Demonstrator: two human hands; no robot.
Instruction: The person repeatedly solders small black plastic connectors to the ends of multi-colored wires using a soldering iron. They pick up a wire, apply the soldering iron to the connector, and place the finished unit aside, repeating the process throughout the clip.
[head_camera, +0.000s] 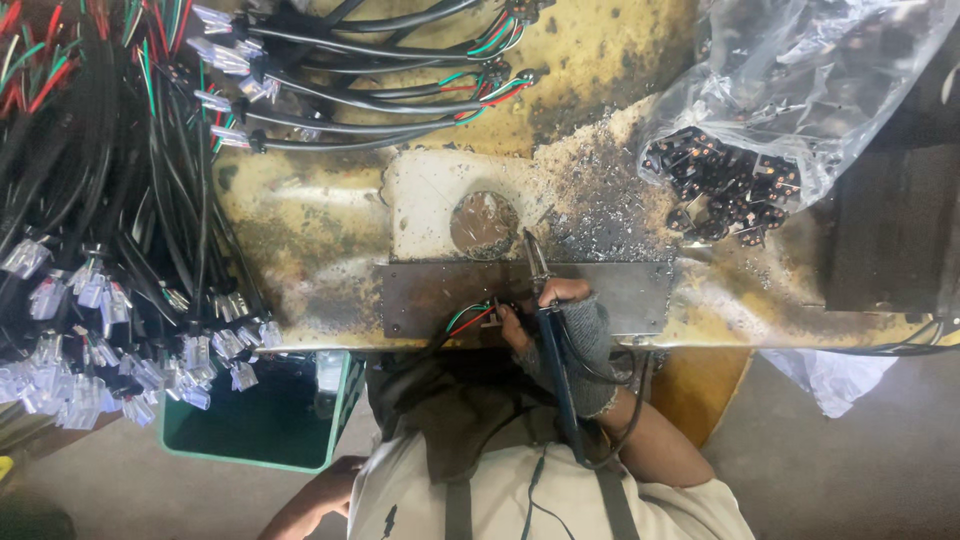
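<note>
The soldering iron (548, 300) is held in the right hand (570, 335), which wears a grey fingerless glove; the fingers are closed around its dark handle, and the thin metal tip points up and away from the person, over the far edge of a grey metal plate (620, 290). The handle runs back under the wrist, and its black cord goes down along the forearm. Just beside the fingertips of this hand, on the same plate, lies the end of a thin cable with red, green and black wires (470, 317); I cannot tell if the fingers press on it or only touch it. The plate lies along the near edge of a stained yellow workbench (300, 220), and small grey metal crumbs are scattered on the burnt area behind it. Behind the plate there is a pale block with a round brown hole (484, 222). The left hand (330, 487) is low, below the bench edge near a green bin (270, 420); its fingers are not clear, so I cannot tell if it is open or closed. Further left hangs a big bundle of black cables with clear plastic connectors (90, 330). At the far right lies a clear plastic bag with small black parts (730, 185).
</note>
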